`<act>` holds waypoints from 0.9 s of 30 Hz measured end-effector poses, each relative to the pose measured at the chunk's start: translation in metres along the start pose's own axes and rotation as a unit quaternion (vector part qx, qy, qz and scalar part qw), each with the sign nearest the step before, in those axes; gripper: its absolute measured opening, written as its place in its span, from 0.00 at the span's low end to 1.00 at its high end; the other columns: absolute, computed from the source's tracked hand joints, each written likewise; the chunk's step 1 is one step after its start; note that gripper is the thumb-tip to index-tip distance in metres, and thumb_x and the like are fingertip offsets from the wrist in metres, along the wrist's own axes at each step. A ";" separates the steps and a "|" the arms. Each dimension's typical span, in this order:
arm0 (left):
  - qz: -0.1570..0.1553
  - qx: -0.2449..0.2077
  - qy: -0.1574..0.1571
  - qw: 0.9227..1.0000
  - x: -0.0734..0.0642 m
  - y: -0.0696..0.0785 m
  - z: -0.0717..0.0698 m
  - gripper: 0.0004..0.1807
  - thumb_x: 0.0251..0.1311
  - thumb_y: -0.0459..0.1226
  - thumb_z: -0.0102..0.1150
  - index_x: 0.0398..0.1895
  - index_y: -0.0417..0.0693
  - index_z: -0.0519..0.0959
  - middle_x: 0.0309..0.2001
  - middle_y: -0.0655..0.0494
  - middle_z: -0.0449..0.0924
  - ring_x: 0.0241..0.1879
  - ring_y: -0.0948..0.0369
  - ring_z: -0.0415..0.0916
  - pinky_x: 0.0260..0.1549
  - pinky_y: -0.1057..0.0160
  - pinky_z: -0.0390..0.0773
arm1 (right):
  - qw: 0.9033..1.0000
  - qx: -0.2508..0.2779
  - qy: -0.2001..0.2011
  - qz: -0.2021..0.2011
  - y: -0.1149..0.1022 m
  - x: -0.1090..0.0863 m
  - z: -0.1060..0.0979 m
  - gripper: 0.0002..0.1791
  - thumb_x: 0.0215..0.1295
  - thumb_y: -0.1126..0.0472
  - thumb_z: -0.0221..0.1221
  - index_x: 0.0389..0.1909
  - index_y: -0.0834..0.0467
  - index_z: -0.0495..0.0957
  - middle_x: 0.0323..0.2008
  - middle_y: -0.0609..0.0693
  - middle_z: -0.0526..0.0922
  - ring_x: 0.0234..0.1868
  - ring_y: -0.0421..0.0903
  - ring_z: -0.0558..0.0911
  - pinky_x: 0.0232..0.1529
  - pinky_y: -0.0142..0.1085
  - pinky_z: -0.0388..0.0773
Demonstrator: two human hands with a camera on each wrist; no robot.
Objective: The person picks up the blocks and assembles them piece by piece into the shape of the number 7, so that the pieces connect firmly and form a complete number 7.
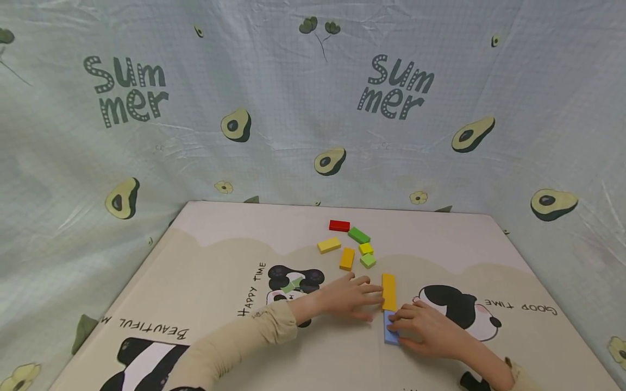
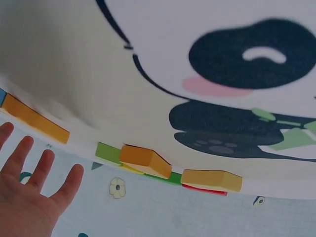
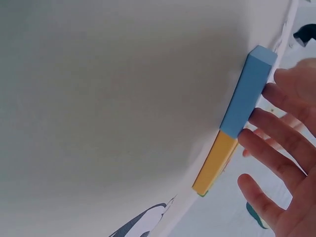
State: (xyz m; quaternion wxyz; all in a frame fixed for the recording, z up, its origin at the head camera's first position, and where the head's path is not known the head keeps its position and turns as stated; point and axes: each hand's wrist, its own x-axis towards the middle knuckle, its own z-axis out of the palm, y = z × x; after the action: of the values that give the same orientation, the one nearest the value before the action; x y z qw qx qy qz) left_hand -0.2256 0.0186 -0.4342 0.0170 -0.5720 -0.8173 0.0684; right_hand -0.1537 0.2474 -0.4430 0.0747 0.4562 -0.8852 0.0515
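Observation:
A blue block (image 1: 389,332) and a longish orange block (image 1: 388,291) lie end to end in one line on the printed table mat. My right hand (image 1: 430,330) rests at the right side of the blue block, its spread fingertips (image 3: 247,136) against the block's edge in the right wrist view. On the other side, my left hand (image 1: 349,296) reaches in low over the mat with fingers apart. Its fingertips come right up to the left edge of the orange block, and nothing is held in it.
Beyond the hands lie several loose blocks: a red one (image 1: 339,225), a green one (image 1: 359,235), a pale yellow one (image 1: 329,245), a shorter orange one (image 1: 346,259), a bright yellow one (image 1: 365,248) and a light green one (image 1: 368,260). An avocado-print sheet (image 1: 274,81) hangs behind the table.

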 end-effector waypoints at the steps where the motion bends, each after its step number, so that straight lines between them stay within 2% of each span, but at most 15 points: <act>1: 0.001 0.001 -0.002 1.000 -0.001 0.001 0.000 0.28 0.61 0.57 0.39 0.64 0.62 0.61 0.65 0.62 0.60 0.61 0.58 0.61 0.55 0.54 0.67 | 1.000 0.002 -0.001 0.001 0.000 -0.001 -0.001 0.13 0.53 0.51 0.60 0.42 0.43 0.79 0.42 0.38 0.81 0.42 0.37 0.77 0.41 0.48 0.73; 9: -0.012 -0.013 -0.018 1.000 -0.001 0.002 0.006 0.31 0.62 0.58 0.35 0.67 0.61 0.54 0.68 0.63 0.53 0.64 0.58 0.56 0.56 0.53 0.65 | 0.999 0.028 -0.023 0.016 0.000 -0.005 -0.004 0.16 0.54 0.53 0.59 0.46 0.44 0.77 0.46 0.42 0.80 0.47 0.42 0.77 0.42 0.55 0.72; 18: -0.017 -0.028 -0.034 0.999 0.001 0.003 0.007 0.30 0.63 0.57 0.33 0.67 0.62 0.54 0.68 0.65 0.52 0.66 0.58 0.54 0.57 0.50 0.63 | 0.997 0.049 -0.038 0.038 -0.001 -0.006 -0.004 0.16 0.54 0.53 0.59 0.46 0.44 0.77 0.47 0.42 0.80 0.49 0.44 0.77 0.44 0.56 0.71; 27: -0.021 -0.033 -0.037 0.999 0.003 0.004 0.005 0.29 0.63 0.57 0.33 0.67 0.63 0.55 0.68 0.66 0.53 0.66 0.58 0.54 0.58 0.51 0.63 | 0.998 0.048 -0.033 0.038 0.000 -0.006 -0.003 0.17 0.53 0.54 0.60 0.46 0.44 0.77 0.47 0.42 0.79 0.49 0.44 0.76 0.44 0.57 0.71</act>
State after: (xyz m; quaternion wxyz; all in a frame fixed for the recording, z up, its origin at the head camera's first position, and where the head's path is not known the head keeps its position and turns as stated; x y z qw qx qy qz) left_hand -0.2238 0.0226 -0.4393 -0.0313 -0.5518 -0.8311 0.0621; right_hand -0.1500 0.2522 -0.4407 0.0213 0.4272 -0.9002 0.0818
